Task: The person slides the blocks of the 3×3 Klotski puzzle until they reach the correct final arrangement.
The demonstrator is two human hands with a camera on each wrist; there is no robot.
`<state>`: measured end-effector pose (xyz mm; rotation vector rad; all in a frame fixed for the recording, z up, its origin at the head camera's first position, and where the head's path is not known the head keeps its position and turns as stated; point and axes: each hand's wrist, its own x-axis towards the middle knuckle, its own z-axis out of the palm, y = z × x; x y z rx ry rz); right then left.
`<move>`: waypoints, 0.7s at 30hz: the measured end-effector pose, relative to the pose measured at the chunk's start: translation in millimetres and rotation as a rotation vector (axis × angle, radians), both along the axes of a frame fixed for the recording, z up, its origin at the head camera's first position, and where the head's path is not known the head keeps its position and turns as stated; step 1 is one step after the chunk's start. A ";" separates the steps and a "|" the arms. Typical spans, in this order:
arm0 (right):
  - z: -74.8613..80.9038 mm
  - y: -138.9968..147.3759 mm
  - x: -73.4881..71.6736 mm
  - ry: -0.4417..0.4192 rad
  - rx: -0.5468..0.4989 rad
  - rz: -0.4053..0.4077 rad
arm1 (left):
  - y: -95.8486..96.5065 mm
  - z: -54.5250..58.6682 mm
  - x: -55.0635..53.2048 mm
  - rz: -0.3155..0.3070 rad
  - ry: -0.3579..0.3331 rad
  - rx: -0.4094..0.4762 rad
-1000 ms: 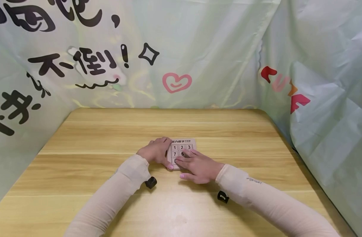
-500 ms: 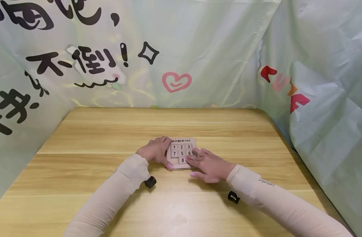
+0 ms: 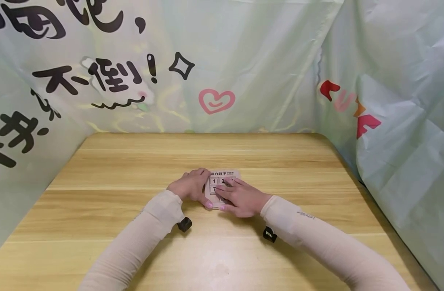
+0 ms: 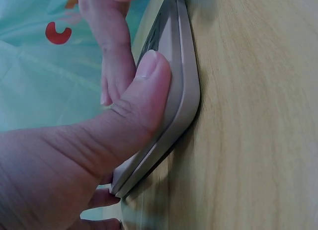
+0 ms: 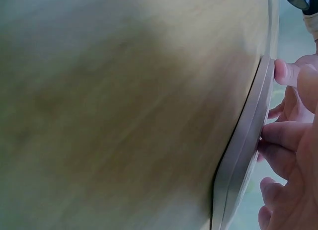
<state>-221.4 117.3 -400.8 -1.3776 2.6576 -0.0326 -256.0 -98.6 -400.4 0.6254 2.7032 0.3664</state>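
A small flat number slide puzzle [image 3: 214, 181] with a pale frame and square numbered tiles lies on the table. My left hand [image 3: 190, 186] holds it by the left side, thumb over the near left corner and the other fingers along the far left edge. In the left wrist view that thumb [image 4: 144, 101] presses on the puzzle's rim. My right hand [image 3: 245, 200] lies over the right part of the face, fingers extended onto the tiles. Tiles 1 and 7 show, and 2 partly; the right-hand tiles are mostly hidden. From the right wrist view, fingertips [image 5: 273, 133] touch the puzzle's upper face.
The wooden table [image 3: 134, 161] spreads around the puzzle on all sides. A pale green printed cloth [image 3: 272, 68] hangs behind it and along both sides. Black wrist cameras [image 3: 184, 224] sit under both sleeved forearms.
My right hand first drew back to the right, uncovering tiles 5, 6 and 8, then came back left and up over the face. My left hand has stayed in place.
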 end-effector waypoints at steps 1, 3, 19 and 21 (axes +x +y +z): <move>0.0 -0.9 -0.5 -0.002 0.001 -0.001 | 0.1 -0.3 0.1 -0.002 0.002 -0.002; 0.1 -2.0 -0.2 -0.012 0.007 -0.008 | 0.2 -0.5 0.3 -0.004 0.004 -0.004; 5.8 3.9 20.6 -0.020 0.052 0.046 | 0.1 -0.8 -0.4 -0.005 0.001 -0.001; 5.5 6.3 19.2 -0.018 0.043 0.036 | 0.4 -0.7 -0.2 -0.003 -0.002 0.005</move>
